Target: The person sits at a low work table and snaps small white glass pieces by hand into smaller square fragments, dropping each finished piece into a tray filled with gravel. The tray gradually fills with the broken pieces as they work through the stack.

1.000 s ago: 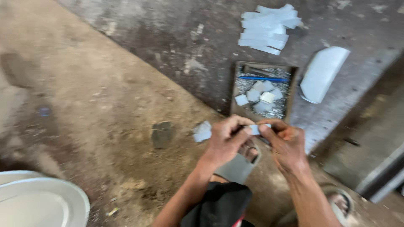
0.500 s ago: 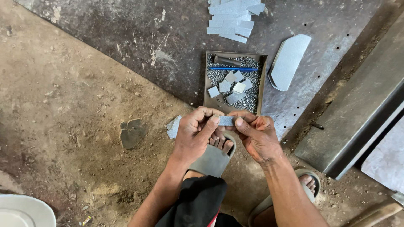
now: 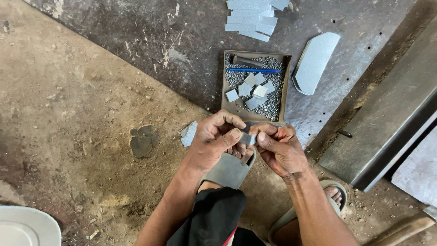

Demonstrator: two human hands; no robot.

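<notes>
My left hand and my right hand meet just above my left foot, and together they pinch a small grey metal piece between thumbs and fingers. Just beyond the hands lies a shallow brown tray holding tiny metal bits, several small square metal pieces, a blue pen-like rod and a dark bar. A loose grey piece lies on the ground left of my left hand.
A stack of grey metal strips lies beyond the tray; a rounded grey sheet lies to its right. A steel beam runs along the right. A white plate sits bottom left. My feet wear grey sandals.
The view has shifted, so the tray and hands sit more central and the white plate has slid toward the bottom left corner. Both hands still grip the small piece, now lower and closer together.
</notes>
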